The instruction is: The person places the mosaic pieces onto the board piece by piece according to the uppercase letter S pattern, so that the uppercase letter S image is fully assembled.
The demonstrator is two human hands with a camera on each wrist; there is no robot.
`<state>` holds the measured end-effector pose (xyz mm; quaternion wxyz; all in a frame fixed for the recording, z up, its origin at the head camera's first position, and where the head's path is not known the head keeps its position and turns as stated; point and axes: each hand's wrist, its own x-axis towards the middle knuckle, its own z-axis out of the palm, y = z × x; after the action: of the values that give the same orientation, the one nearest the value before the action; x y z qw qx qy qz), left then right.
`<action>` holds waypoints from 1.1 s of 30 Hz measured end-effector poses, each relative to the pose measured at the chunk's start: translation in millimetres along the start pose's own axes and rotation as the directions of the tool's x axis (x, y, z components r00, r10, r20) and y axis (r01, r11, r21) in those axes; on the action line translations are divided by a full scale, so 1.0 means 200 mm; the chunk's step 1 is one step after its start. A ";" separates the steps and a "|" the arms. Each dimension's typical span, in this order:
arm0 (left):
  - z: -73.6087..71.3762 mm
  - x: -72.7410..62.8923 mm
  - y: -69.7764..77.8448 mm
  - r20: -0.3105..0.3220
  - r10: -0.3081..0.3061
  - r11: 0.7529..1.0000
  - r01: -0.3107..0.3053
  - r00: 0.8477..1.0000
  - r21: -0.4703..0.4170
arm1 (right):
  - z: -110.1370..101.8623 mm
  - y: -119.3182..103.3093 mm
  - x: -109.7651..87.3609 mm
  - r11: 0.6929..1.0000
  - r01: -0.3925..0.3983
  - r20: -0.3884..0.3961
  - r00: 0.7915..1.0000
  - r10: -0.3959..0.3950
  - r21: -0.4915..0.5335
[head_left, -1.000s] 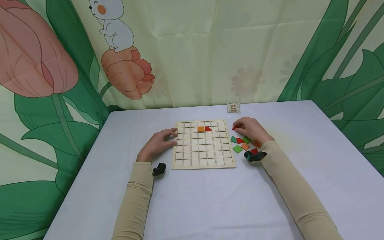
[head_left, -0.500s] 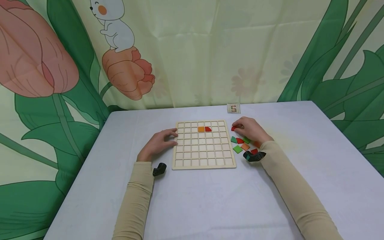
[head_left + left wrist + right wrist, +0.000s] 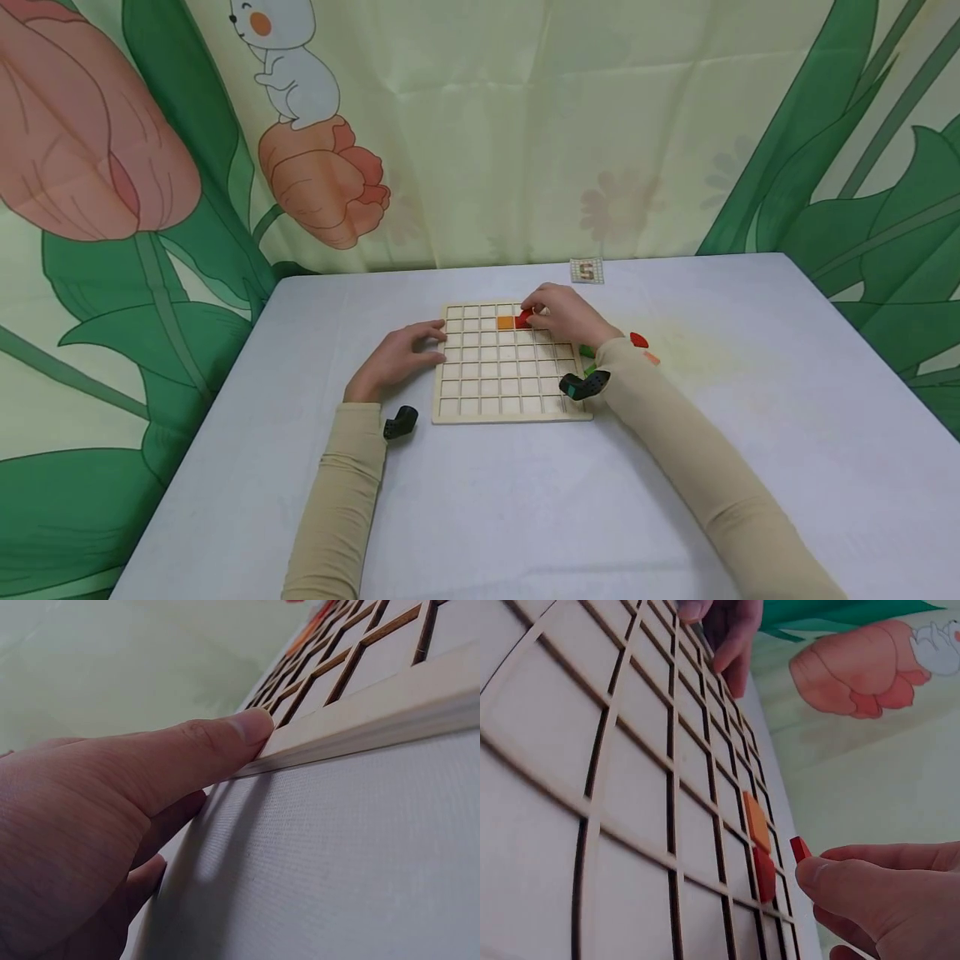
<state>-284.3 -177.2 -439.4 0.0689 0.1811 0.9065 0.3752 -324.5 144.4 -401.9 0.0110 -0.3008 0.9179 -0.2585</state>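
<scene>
A pale wooden grid board (image 3: 480, 404) lies on the white table. In its upper rows sit an orange square tile (image 3: 756, 823) and a red tile (image 3: 764, 874) with a curved edge, side by side in neighbouring cells. My right hand (image 3: 572, 315) pinches another red tile (image 3: 800, 847) between thumb and fingers, raised above the board near those two. At the board's left edge rests my left hand (image 3: 401, 357), its thumb touching the frame in the left wrist view and its fingers loosely extended, gripping nothing.
Right of the board are loose tiles, partly hidden by my right wrist: a red one (image 3: 639, 340), an orange one (image 3: 652, 358) and some green ones (image 3: 587, 352). A small patterned card (image 3: 587, 271) lies by the table's back edge, before a printed curtain (image 3: 480, 167).
My right hand has moved left from beside the loose tiles to over the board's upper rows, carrying the red tile. The left hand stays at the board's left edge.
</scene>
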 end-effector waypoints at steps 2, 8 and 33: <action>0.00 0.00 0.00 -0.002 0.003 1.000 -0.003 1.000 -0.004 | 0.01 -0.03 0.03 1.000 0.019 -0.007 1.000 -0.019 -0.006; -0.01 0.01 0.00 0.001 0.001 1.000 -0.001 1.000 -0.012 | 0.07 -0.07 0.11 1.000 0.027 0.010 1.000 -0.027 -0.014; 0.00 0.00 0.02 0.001 0.016 1.000 -0.016 1.000 -0.012 | 0.19 -0.14 0.20 0.998 0.054 0.043 0.998 -0.052 -0.040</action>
<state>-282.7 -175.6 -436.0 0.0675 0.1881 0.9027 0.3810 -334.9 85.2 -415.8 0.0173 -0.3308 0.9142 -0.2335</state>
